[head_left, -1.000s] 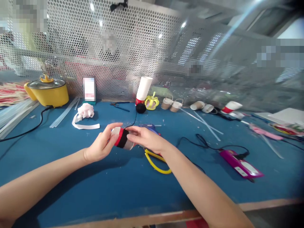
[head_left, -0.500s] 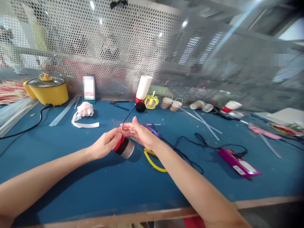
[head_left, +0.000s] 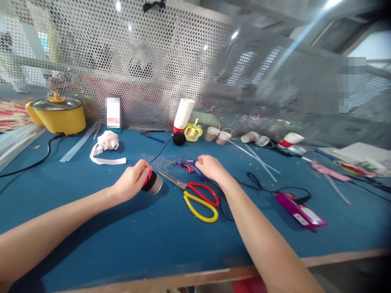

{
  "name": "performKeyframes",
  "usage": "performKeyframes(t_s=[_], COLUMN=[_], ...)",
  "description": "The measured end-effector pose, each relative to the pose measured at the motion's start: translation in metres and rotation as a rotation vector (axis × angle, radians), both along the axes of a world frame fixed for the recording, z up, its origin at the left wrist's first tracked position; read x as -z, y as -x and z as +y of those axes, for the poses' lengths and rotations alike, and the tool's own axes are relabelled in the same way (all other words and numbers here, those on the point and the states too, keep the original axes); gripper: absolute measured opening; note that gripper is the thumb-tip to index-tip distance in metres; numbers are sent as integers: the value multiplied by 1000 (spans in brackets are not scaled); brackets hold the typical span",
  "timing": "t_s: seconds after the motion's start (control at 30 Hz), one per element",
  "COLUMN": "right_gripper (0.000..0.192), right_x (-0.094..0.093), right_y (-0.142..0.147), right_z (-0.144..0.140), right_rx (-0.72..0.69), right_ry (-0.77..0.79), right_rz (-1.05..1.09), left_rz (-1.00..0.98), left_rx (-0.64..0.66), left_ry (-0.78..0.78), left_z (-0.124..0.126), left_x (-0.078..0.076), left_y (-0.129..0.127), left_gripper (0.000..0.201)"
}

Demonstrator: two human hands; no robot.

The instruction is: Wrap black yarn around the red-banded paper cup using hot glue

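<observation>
Your left hand holds a cup, your right hand is at a glue gun

On the far left stands a yellow pot, with a crumpled white ribbon to its right. Your left hand is closed around the cup, wrapped in black and red, and tilts it with the bare end facing right, probably so your fingers pin the wrapping. The wrist is low, the knuckles up. Black yarn runs from your fingertips to a ball on the far side. Scissors lie right of the cup, handles toward you, presumably for easy reach. Your right hand arches palm-down, fingers curled over the glue gun's rear; you cannot tell how firmly they close. Farther right lies a purple power strip.
</observation>
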State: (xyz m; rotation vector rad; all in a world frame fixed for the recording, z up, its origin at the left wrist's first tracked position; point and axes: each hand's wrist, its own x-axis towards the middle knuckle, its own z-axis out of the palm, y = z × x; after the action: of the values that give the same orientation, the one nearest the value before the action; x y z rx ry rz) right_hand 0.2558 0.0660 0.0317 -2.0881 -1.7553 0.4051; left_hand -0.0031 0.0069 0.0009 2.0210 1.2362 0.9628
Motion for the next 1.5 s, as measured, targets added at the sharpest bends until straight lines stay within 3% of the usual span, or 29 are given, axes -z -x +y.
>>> performKeyframes(t_s=[0.1, 0.23, 0.37, 0.47, 0.57, 0.77, 0.9, 1.17, 1.5], right_gripper=[9, 15, 35, 30, 28, 22, 20, 22, 20], right_x=[17, 27, 15, -3, -17, -22, -17, -3, -7], right_y=[-5, -1, -2, -2, 3, 28, 42, 53, 58], right_z=[1, 1, -15, -35, -55, -79, -87, -90, -97], right_rx=[8, 39, -4, -130, -204, -397, -441, -436, -555], right_ry=[59, 4, -105, -155, -66, 69, 97, 41, -121], right_rz=[-31, 22, 181, 517, 754, 601, 510, 358, 92], left_rz=[20, 15, 3, -5, -4, 25, 26, -18, -10], left_rx=[-1, -3, -18, -31, -47, -44, -42, -12, -34], left_ry=[2, -14, -28, -52, -66, -79, -73, -49, -16], left_z=[1, 1, 3, 5, 6, 7, 6, 7, 6], left_x=[0, 2, 5, 6, 6, 5, 3, 4, 1], left_y=[-1, 0, 2, 2, 2, 2, 2, 2, 0], left_gripper=[21, 23, 22, 21, 20, 20, 20, 20, 18])
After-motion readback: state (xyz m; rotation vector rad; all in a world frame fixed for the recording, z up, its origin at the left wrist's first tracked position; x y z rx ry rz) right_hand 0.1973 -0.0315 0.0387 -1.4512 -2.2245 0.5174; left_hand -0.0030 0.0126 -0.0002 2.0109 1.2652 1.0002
